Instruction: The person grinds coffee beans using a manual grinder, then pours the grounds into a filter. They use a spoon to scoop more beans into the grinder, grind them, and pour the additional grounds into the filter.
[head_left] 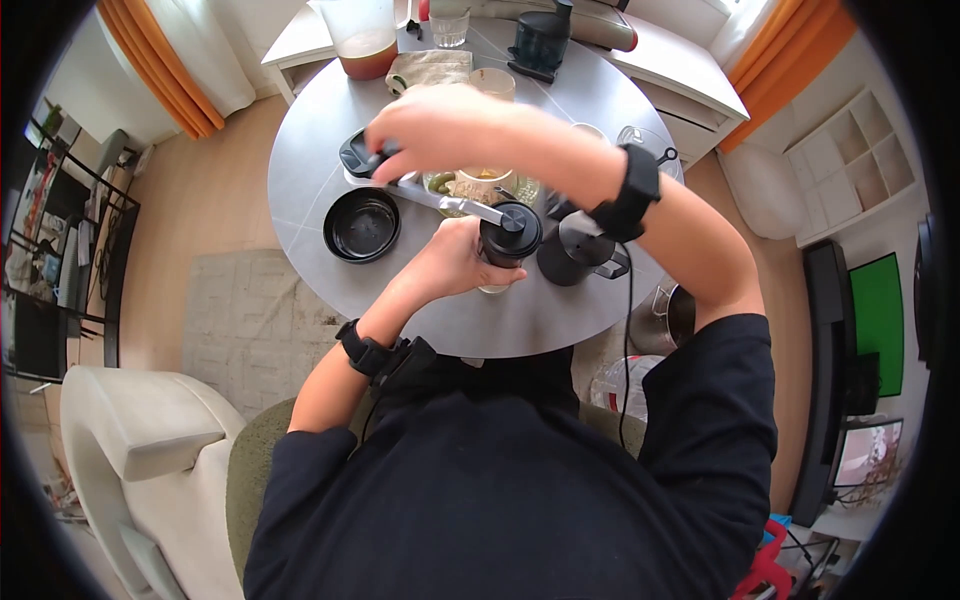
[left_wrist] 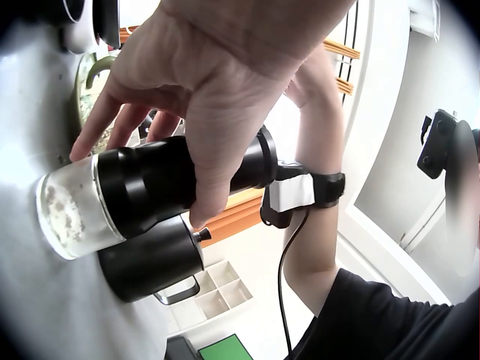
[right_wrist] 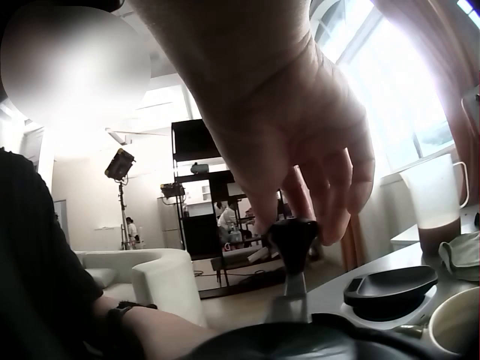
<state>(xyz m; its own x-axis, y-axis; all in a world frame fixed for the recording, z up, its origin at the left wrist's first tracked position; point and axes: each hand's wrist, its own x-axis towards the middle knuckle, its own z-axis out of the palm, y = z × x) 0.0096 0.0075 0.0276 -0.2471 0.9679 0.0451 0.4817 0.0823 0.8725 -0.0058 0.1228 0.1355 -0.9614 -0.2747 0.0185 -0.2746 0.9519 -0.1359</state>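
Note:
A black hand coffee grinder stands upright near the table's front edge. My left hand grips its black body, thumb and fingers wrapped around it in the left wrist view. Under the body, a clear jar with pale bits inside rests at the tabletop. From the grinder's top, a silver crank arm points out to the left. At its far end my right hand, blurred in the head view, holds the black knob between thumb and fingers. A black kettle stands just right of the grinder.
A round black dish and a black oblong tray lie at the table's left. A pitcher of reddish-brown liquid, a folded cloth, a glass and a dark container stand farther back.

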